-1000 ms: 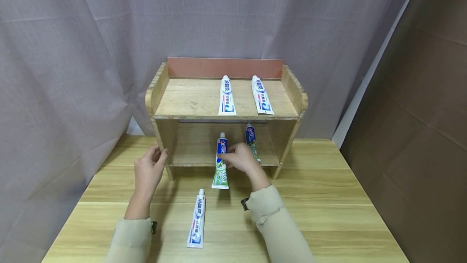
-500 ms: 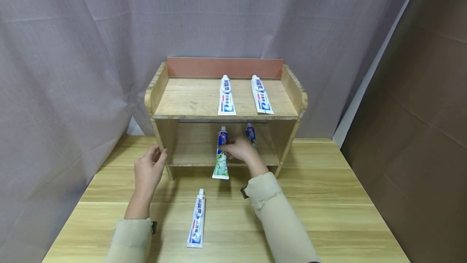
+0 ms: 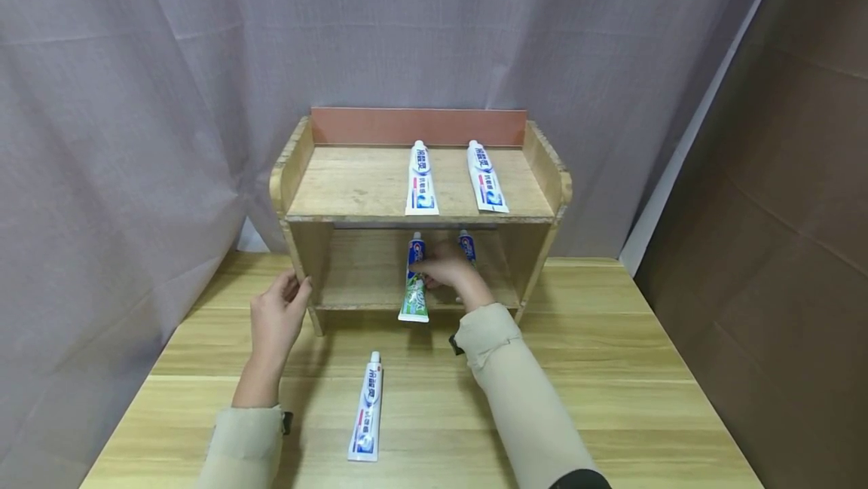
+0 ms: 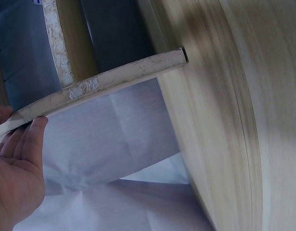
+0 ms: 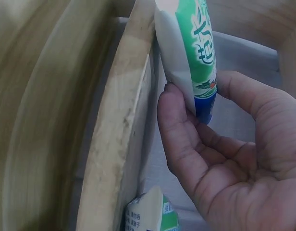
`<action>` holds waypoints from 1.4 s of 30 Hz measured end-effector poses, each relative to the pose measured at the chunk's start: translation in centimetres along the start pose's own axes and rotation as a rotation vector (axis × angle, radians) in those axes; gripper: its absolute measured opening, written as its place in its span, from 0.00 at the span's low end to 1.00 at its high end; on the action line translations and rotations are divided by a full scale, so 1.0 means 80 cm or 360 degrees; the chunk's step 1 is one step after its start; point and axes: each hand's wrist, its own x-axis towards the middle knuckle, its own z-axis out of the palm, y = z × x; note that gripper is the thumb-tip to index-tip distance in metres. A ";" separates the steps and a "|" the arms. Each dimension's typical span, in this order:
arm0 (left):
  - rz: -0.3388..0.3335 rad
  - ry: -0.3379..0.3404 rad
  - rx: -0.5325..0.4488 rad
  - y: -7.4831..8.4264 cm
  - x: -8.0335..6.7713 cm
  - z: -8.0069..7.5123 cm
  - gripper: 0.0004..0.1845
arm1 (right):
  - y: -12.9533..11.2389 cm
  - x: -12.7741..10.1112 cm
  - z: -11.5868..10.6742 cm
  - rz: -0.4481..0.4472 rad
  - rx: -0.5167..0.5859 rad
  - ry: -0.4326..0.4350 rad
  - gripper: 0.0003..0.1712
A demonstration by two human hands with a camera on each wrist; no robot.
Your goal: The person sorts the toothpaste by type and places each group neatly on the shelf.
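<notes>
Tubes on the wooden shelf [image 3: 380,187] carry print, e.g. the green-and-white toothpaste tube [image 3: 414,294], but none is legible.

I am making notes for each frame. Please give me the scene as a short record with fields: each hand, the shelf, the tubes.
left hand: rests on the left side panel of the wooden shelf
right hand: grips the green toothpaste tube, part inside the lower shelf
lower shelf: another tube behind the right hand
top shelf: two white toothpaste tubes, lying flat
table: one white tube lying in front
</notes>
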 end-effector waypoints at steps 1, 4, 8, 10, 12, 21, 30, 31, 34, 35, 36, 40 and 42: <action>-0.0002 -0.0001 0.0003 0.000 0.000 0.000 0.11 | 0.001 0.003 0.000 -0.0001 -0.0001 0.0002 0.24; -0.0005 0.0002 0.0008 0.001 0.000 0.000 0.11 | 0.003 0.011 -0.001 -0.0006 -0.0018 0.0022 0.24; -0.0002 0.0007 0.0008 0.001 0.000 0.001 0.11 | 0.005 0.018 -0.001 -0.0015 -0.0035 0.0058 0.22; -0.0002 0.0009 0.0014 0.000 0.000 0.001 0.11 | 0.007 0.021 -0.001 -0.0022 -0.0072 0.0071 0.24; 0.0003 0.0012 0.0018 0.000 0.000 0.001 0.11 | 0.008 0.024 0.001 -0.0028 -0.0108 0.0079 0.28; 0.0005 0.0013 0.0023 0.000 0.000 0.001 0.11 | 0.012 0.030 0.004 0.0022 -0.0156 0.0121 0.40; 0.0012 0.0032 0.0054 -0.002 0.000 0.001 0.10 | 0.014 0.025 0.007 -0.0028 -0.0152 0.0142 0.36; 0.0016 0.0034 0.0055 -0.002 0.000 0.001 0.10 | 0.014 0.024 0.007 -0.0033 -0.0154 0.0145 0.35; 0.0026 0.0036 0.0051 -0.002 0.000 0.002 0.10 | 0.014 0.023 0.008 -0.0037 -0.0163 0.0152 0.31; 0.0026 0.0035 0.0047 -0.002 0.000 0.002 0.10 | 0.015 0.023 0.008 -0.0037 -0.0165 0.0153 0.29; 0.0022 0.0033 0.0043 -0.001 0.000 0.001 0.10 | 0.015 0.023 0.008 -0.0037 -0.0167 0.0154 0.28; -0.0003 0.0022 0.0031 0.001 -0.001 0.000 0.11 | 0.015 0.019 0.008 -0.0015 -0.0197 0.0158 0.26; -0.0013 0.0017 0.0033 0.001 -0.001 0.000 0.11 | 0.015 0.017 0.008 -0.0017 -0.0216 0.0160 0.27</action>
